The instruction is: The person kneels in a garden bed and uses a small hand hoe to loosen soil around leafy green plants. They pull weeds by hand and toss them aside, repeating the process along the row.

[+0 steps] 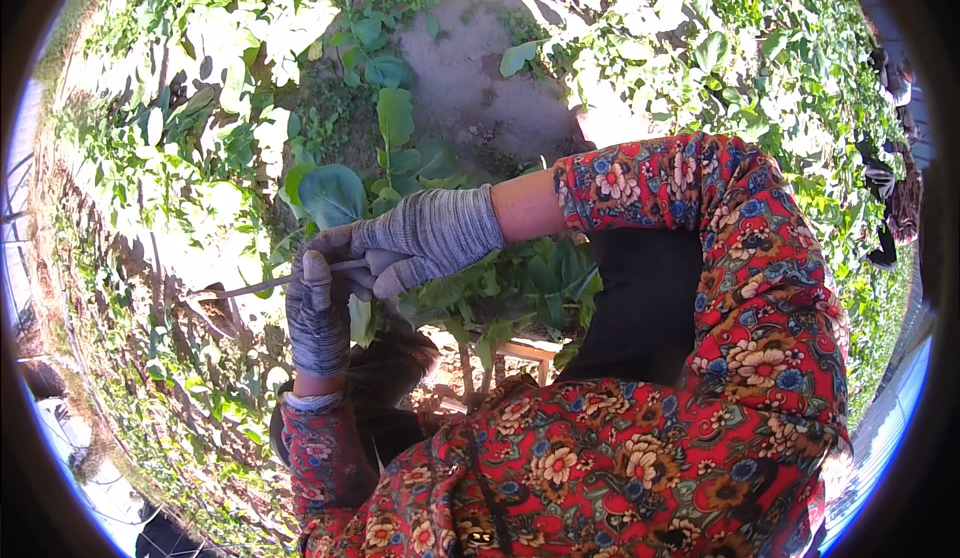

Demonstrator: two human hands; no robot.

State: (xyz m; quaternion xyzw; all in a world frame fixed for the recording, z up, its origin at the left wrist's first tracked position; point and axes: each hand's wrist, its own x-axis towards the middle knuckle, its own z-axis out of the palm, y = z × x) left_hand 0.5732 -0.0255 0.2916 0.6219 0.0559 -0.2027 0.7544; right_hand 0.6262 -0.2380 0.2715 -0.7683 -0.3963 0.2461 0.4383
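Note:
My left hand (321,318), in a grey knitted glove with darker fingertips, is closed around a thin rod-like piece (259,286) with its thumb up. The piece runs off to the left and forks at its far end; whether it is a tool or a plant stem with root, I cannot tell. My right hand (431,234), gloved alike, meets the left, its fingers bent around the near end of the same piece. A broad green leaf (332,195) stands just beyond both hands. Leafy green plants (525,280) lie or grow beneath my right forearm.
Low leafy crops (187,138) spread on both sides, with a shaded patch of bare soil (480,70) ahead. Close to my body is a small wooden frame (529,350), partly hidden. Other people (892,175) are at the far right rim, small and cut off.

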